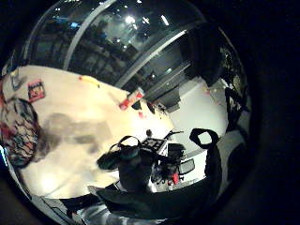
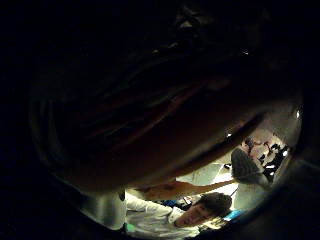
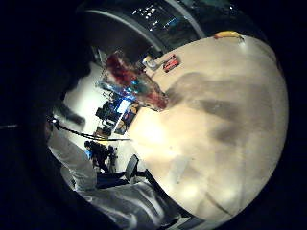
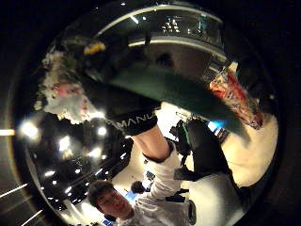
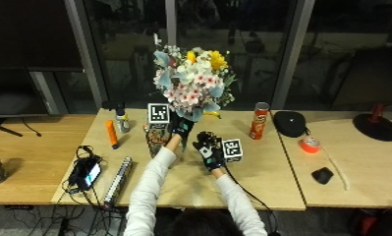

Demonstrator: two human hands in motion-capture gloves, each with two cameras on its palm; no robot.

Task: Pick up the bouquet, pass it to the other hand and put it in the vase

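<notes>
Outside view: the person's left hand (image 5: 181,125) is curled round the stems of the bouquet (image 5: 193,81), holding it upright above the table (image 5: 267,167), blooms at twelve o'clock from the glove. The right hand (image 5: 209,149) hovers at about four o'clock from the left hand, fingers relaxed and holding nothing. The vase (image 5: 157,140) stands on the table just beside the left wrist, at its eight o'clock. The bouquet looks top-heavy and soft-headed, its petals easily crushed; the bundled stems below the blooms seem the stiff, safe place to take hold.

Left thumb side palm view: dark, filled by something close.

Right thumb side palm view: the pale blooms (image 4: 61,96) and the gloved left hand (image 4: 127,110) on the stems.

Right little finger side palm view: the patterned vase (image 3: 136,84) at the table's edge.
</notes>
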